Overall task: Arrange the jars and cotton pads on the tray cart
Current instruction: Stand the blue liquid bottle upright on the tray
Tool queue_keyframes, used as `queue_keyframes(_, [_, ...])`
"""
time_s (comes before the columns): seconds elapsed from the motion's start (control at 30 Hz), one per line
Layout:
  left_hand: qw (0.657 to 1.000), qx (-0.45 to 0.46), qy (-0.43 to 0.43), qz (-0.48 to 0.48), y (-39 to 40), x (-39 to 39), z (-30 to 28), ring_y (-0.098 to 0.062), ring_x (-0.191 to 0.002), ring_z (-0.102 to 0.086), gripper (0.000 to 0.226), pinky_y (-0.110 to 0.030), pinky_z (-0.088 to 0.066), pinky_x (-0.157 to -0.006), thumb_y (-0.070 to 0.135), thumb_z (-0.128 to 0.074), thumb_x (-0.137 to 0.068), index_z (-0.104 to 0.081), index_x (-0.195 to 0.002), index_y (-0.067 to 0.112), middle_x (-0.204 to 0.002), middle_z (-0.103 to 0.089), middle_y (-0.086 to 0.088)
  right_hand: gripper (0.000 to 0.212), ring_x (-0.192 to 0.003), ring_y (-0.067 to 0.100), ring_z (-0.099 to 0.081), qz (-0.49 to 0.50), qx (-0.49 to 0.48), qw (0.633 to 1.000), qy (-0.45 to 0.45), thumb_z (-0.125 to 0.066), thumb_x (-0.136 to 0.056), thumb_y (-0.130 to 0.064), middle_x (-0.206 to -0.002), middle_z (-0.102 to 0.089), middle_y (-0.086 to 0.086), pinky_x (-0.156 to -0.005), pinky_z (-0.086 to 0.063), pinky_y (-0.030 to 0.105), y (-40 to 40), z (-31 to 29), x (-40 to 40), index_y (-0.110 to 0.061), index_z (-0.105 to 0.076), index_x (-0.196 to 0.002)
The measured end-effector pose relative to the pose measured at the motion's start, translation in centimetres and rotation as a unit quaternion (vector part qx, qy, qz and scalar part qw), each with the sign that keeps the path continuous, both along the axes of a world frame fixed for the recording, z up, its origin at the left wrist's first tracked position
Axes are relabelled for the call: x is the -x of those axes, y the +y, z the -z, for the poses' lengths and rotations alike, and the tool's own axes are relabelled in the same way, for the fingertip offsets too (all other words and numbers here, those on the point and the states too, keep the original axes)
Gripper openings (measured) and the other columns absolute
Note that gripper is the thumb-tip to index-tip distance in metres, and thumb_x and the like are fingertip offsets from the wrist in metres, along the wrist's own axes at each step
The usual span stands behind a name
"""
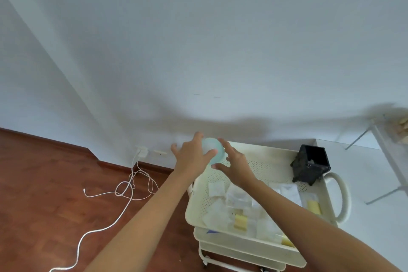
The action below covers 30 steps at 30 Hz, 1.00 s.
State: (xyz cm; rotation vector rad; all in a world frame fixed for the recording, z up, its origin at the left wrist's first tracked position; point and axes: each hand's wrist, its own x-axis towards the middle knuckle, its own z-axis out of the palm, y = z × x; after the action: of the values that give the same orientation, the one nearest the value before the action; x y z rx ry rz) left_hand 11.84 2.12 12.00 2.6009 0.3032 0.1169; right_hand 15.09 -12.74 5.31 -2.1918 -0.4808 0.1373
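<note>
Head view: nearest, small clear packets with yellow contents (pixel 240 221) lie scattered in the cream perforated metal tray cart (pixel 273 165) — its top tray. Above the tray's far-left corner, the left hand (pixel 191 157) and right hand (pixel 236 164) both clasp a pale blue-green translucent round jar (pixel 213 149) from either side. A black square container (pixel 311 164) stands at the far-right corner — behind, the white wall (pixel 198 40).

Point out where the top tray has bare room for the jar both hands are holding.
Bare perforated floor shows along the far side of the top tray, between the hands holding the pale jar and the black container. The near half is crowded with clear packets and cotton pads from the left wall to the handle side.
</note>
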Motion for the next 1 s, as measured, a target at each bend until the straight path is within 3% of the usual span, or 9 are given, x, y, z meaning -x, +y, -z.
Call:
queue_keyframes(0.1, [0.997, 0.072, -0.02, 0.035, 0.2, -1.3, 0.4, -0.01, -0.091, -0.06, 0.058, -0.045, -0.027, -0.108, 0.048, -0.071, -0.078, -0.052, -0.128, 0.025, -0.099, -0.06, 0.01, 0.076, -0.111, 0.029, -0.061, 0.016, -0.022, 1.0, 0.016, -0.075, -0.083, -0.03, -0.124, -0.064, 0.007, -0.095, -0.052, 0.044, -0.8, -0.9, -1.4, -0.03, -0.03, -0.145])
queue_keyframes(0.17, [0.993, 0.099, -0.026, 0.066, 0.3, -2.2, 0.9, -0.015, -0.105, -0.057, 0.061, -0.042, -0.035, -0.107, 0.04, -0.072, -0.08, -0.051, -0.134, 0.021, -0.118, -0.055, 0.002, 0.076, -0.114, 0.03, -0.061, 0.022, -0.031, 0.999, 0.029, -0.074, -0.084, -0.029, -0.128, -0.062, 0.008, -0.096, -0.051, 0.046, -1.3, -1.4, -2.5, -0.032, -0.028, -0.145])
queue_keyframes(0.23, [0.989, 0.121, -0.029, 0.082, 0.3, -3.2, 1.3, -0.023, -0.122, -0.049, 0.059, -0.032, -0.034, -0.107, 0.031, -0.068, -0.086, -0.046, -0.139, 0.017, -0.132, -0.047, -0.008, 0.077, -0.116, 0.03, -0.06, 0.022, -0.033, 0.998, 0.047, -0.071, -0.086, -0.029, -0.129, -0.061, 0.01, -0.098, -0.05, 0.047, -1.6, -1.9, -3.6, -0.035, -0.024, -0.147])
queue_keyframes(0.3, [0.986, 0.143, -0.026, 0.076, 0.0, -4.1, 1.4, -0.025, -0.126, -0.048, 0.056, -0.029, -0.034, -0.105, 0.025, -0.063, -0.091, -0.042, -0.142, 0.016, -0.139, -0.046, -0.01, 0.076, -0.116, 0.031, -0.06, 0.009, -0.01, 0.999, 0.052, -0.065, -0.09, -0.032, -0.131, -0.06, 0.016, -0.101, -0.047, 0.047, -1.8, -2.2, -4.8, -0.036, -0.019, -0.15])
queue_keyframes(0.53, [0.981, 0.184, 0.021, 0.051, -1.0, -6.8, 1.2, -0.026, -0.121, -0.055, 0.053, -0.037, -0.043, -0.105, 0.026, -0.049, -0.098, -0.03, -0.148, 0.028, -0.142, -0.05, -0.004, 0.063, -0.116, 0.04, -0.055, -0.003, 0.045, 0.997, 0.067, -0.048, -0.099, -0.035, -0.127, -0.061, 0.019, -0.096, -0.04, 0.04, -1.8, -2.7, -8.1, -0.03, -0.015, -0.152])
queue_keyframes(0.87, [0.979, 0.202, 0.009, 0.001, -2.4, -6.9, 3.1, -0.024, -0.132, -0.045, 0.053, -0.039, -0.038, -0.11, 0.035, -0.038, -0.101, -0.019, -0.15, 0.033, -0.155, -0.033, 0.002, 0.068, -0.133, 0.035, -0.046, -0.068, 0.06, 0.991, 0.094, -0.046, -0.099, -0.036, -0.14, -0.055, 0.015, -0.108, -0.033, 0.042, -3.8, -1.8, -9.1, -0.037, -0.003, -0.152])
queue_keyframes(1.0, [0.979, 0.203, -0.027, -0.008, -3.1, -6.1, 4.0, -0.023, -0.133, -0.045, 0.059, -0.036, -0.036, -0.11, 0.028, -0.043, -0.1, -0.014, -0.152, 0.031, -0.157, -0.03, 0.001, 0.067, -0.13, 0.034, -0.049, -0.076, 0.102, 0.985, 0.119, -0.051, -0.097, -0.036, -0.144, -0.05, 0.012, -0.108, -0.038, 0.046, -5.5, -0.7, -8.5, -0.034, -0.011, -0.152])
